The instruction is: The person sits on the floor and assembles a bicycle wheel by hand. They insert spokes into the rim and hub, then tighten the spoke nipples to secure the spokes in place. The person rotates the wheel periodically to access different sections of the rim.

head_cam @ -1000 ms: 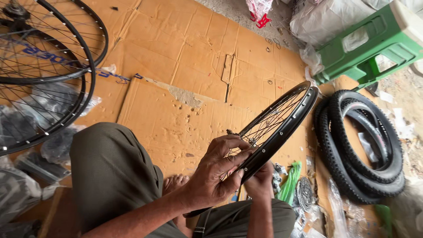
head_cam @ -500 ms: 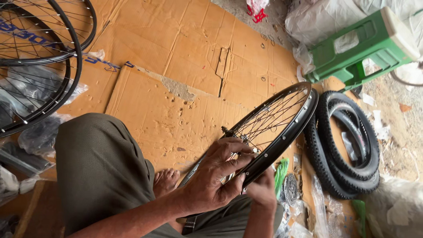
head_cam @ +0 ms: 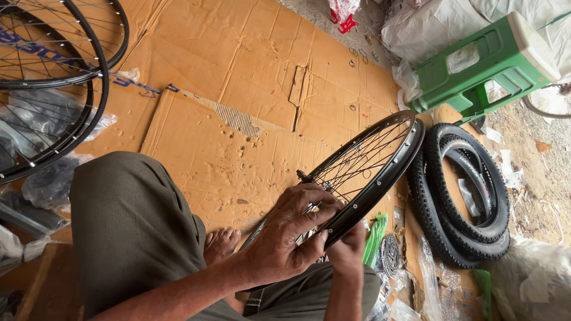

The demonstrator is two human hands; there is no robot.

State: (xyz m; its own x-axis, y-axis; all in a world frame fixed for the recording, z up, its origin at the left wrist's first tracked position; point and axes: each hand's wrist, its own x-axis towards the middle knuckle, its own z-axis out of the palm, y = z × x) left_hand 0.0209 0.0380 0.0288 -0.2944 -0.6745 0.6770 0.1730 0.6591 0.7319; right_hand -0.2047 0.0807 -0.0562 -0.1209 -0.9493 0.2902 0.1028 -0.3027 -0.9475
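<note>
Spoked black wheel rim (head_cam: 380,172), thin wires, gripped by both hands (head_cam: 285,238).

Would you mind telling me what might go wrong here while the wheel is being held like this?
The left hand has its fingers in among the thin spokes of the bicycle wheel, so a sudden turn might pinch them. The right hand grips only the lower rim, so the tilted wheel could slip toward the stacked tyres. The bare foot lies just under the rim and might be struck.

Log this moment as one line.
left hand: grips black spoked bicycle wheel rim | right hand: under rim | black knobby tyres: beside, on cardboard
</note>
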